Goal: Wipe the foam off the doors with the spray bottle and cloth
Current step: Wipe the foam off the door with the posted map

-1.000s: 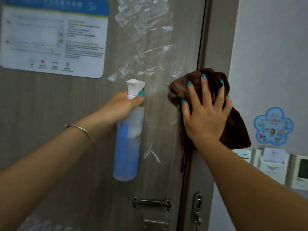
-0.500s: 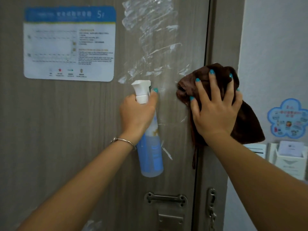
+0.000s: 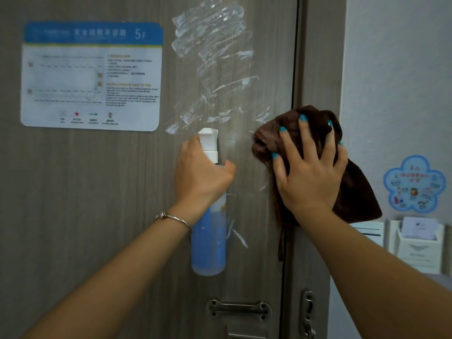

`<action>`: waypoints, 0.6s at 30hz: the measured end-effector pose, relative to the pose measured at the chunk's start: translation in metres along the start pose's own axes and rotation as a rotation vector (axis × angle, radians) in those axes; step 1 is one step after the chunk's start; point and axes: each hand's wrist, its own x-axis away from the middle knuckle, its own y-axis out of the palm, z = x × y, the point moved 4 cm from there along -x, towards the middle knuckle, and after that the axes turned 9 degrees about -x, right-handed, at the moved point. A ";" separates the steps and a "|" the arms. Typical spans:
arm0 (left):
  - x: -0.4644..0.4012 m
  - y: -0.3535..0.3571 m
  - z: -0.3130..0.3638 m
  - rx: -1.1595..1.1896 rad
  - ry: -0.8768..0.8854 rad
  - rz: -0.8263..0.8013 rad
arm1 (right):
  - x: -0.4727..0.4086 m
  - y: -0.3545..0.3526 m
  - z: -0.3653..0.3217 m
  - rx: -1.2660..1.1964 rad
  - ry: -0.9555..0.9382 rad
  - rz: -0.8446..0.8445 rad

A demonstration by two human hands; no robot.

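Two bare forearms reach up from the near edge toward a grey wood-grain door; a thin silver bangle circles the left wrist. The left hand curls round the neck of a translucent blue plastic spray bottle, its white nozzle rising above the knuckles and its cylindrical body hanging below the wrist, close against the door; the right hand, fingers spread wide and straight, presses a crumpled dark-brown plush cloth flat over the seam between door and frame, just right of the bottle. White streaky foam smears the door above both hands, thinning to wisps beside the cloth; a rounded blue-and-white laminated notice sits far left; a blue flower-shaped sticker marks the pale right wall. Since half a second ago the left thumb has dropped from beside the nozzle to the bottle's shoulder; the cloth has barely moved.
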 end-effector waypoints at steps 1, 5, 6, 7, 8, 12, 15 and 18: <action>-0.001 -0.001 -0.001 0.010 0.007 -0.006 | 0.000 0.000 0.000 -0.001 0.000 -0.001; -0.006 -0.016 -0.008 0.086 0.023 -0.008 | 0.000 0.000 0.000 0.007 -0.003 -0.012; -0.009 -0.022 -0.009 0.079 0.038 0.008 | 0.000 0.000 0.000 0.007 -0.003 -0.018; -0.011 -0.028 -0.009 0.064 0.053 0.017 | -0.001 0.000 0.001 0.003 -0.002 -0.022; -0.013 -0.034 -0.008 0.049 0.066 0.013 | 0.000 0.000 0.000 0.000 -0.001 -0.026; -0.021 -0.051 -0.008 0.054 0.033 -0.029 | 0.000 -0.002 0.000 -0.029 0.001 -0.037; -0.025 -0.061 -0.012 0.085 0.014 -0.037 | -0.001 -0.003 0.000 -0.046 0.007 -0.046; -0.026 -0.069 -0.015 0.184 0.058 -0.037 | 0.000 -0.006 -0.001 -0.059 0.022 -0.038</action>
